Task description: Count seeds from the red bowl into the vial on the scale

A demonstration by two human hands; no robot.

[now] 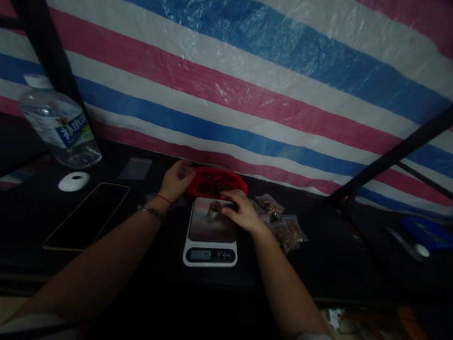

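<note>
A white kitchen scale [213, 231] with a metal plate and a lit display is in front of me. On its plate stands a small metal cup [214, 210] filled with brownish bits. My right hand [243, 211] is over the scale's right side, its thumb and fingers apart, the thumb close beside the cup; whether they touch is unclear. Behind the scale is a red bowl [241, 181] holding small dark pieces. My left hand [177, 179] is at the bowl's left rim, fingers bent and slightly apart, with nothing visible in them.
Several filled clear zip bags [288, 233] lie right of the scale. To the left are a flat clear bag [135, 169], a phone [88, 217], a white rounded object [73, 181] and a large plastic bottle [58, 123]. Striped sheeting [235, 89] and dark frame bars [410, 139] rise behind.
</note>
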